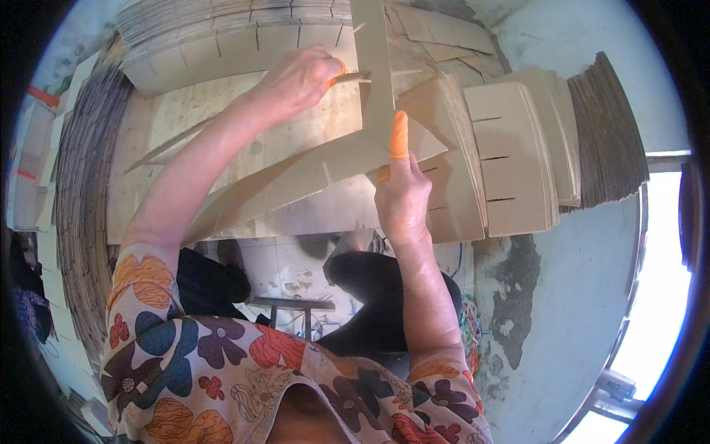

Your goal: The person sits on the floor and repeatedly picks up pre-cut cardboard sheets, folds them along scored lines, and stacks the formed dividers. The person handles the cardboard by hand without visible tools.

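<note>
My left hand [307, 78], with an orange finger cot, is closed at the far middle of the table. It pinches a narrow cardboard piece [356, 77], seen nearly edge-on, whose tip meets a tall upright cardboard strip [376, 63]. Below, a long slotted cardboard strip [285, 181] slants from the lower left up toward the right and meets the upright one. My right hand [403, 196] grips this long strip near its right end. One finger in an orange cot points up along the cardboard; the other fingers are partly hidden behind it.
Slotted cardboard sheets [510, 159] stand stacked at the right, beside a darker stack [606, 133]. More cardboard piles line the back [244, 44] and the left side [81, 192]. A wooden tabletop [177, 122] lies under the work. Below its front edge is a small stool [292, 303].
</note>
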